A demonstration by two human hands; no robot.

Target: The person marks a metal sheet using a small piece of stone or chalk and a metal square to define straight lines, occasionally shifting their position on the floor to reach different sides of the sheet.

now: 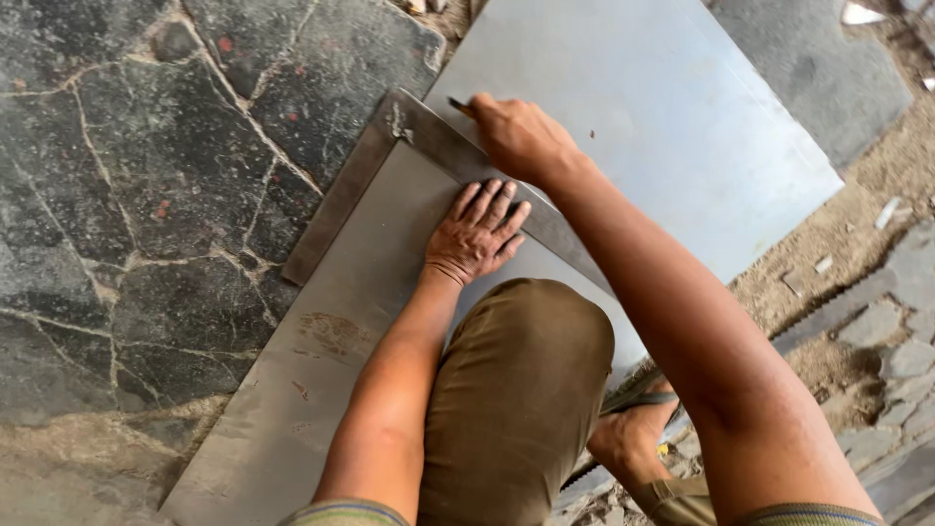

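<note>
A large grey metal sheet [672,107] lies flat on a stone floor. A dark steel L-shaped square [336,209] rests on it, one arm running along the sheet's left edge, the other across it. My left hand [477,234] presses flat, fingers spread, on the sheet against the square's cross arm. My right hand [516,136] sits just beyond that arm, closed on a thin dark marking tool [460,105] whose tip touches the sheet beside the square's edge.
My bent knee in brown trousers [516,390] and my foot in a sandal [633,438] rest on the sheet's near part. Cracked dark stone paving [136,195] lies to the left, sandy ground with small scraps [847,244] to the right.
</note>
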